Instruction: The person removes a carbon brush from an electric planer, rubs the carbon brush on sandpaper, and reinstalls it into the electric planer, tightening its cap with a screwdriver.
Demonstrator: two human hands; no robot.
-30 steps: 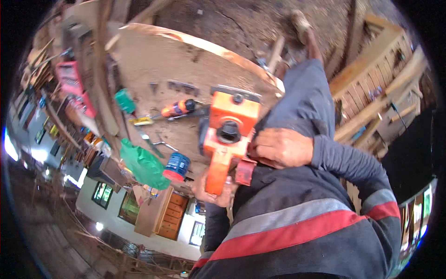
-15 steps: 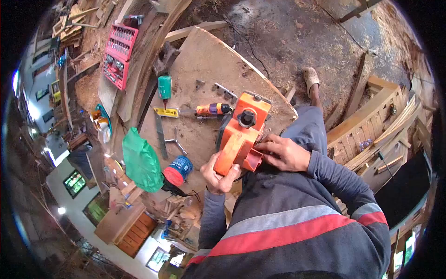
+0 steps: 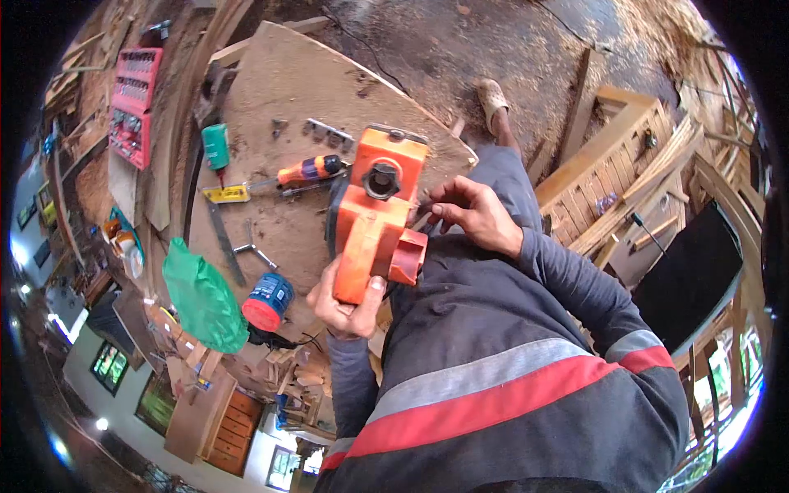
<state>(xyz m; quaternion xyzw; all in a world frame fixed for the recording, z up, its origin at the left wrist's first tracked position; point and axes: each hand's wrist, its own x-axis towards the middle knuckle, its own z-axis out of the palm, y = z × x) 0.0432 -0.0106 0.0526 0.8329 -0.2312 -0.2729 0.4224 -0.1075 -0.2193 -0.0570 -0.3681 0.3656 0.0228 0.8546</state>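
Note:
My left hand (image 3: 349,306) is wrapped around the rear handle of an orange electric hand planer (image 3: 374,209), which is tilted up on end above my lap. On its top sits a dark round knob (image 3: 381,181), and a reddish-orange chute (image 3: 407,256) sticks out from its side. My right hand (image 3: 477,215) is beside the planer's right flank, fingers bent and pinched toward it; anything between the fingertips is too small to make out. Nearest on the board are a screwdriver (image 3: 308,170) with an orange and purple handle and a T-shaped wrench (image 3: 256,251).
The wooden board (image 3: 279,82) carries a green bottle (image 3: 215,148), a try square (image 3: 226,195) with a yellow stock and a blue-and-red tub (image 3: 269,302). A green bag (image 3: 201,296) lies nearer. Left is a red socket set (image 3: 133,107); right, a wooden frame (image 3: 596,164).
My right hand has drawn back slightly from the planer's side, its fingers more bent. The planer stays in my left hand. The whole view has shifted, so things appear further left.

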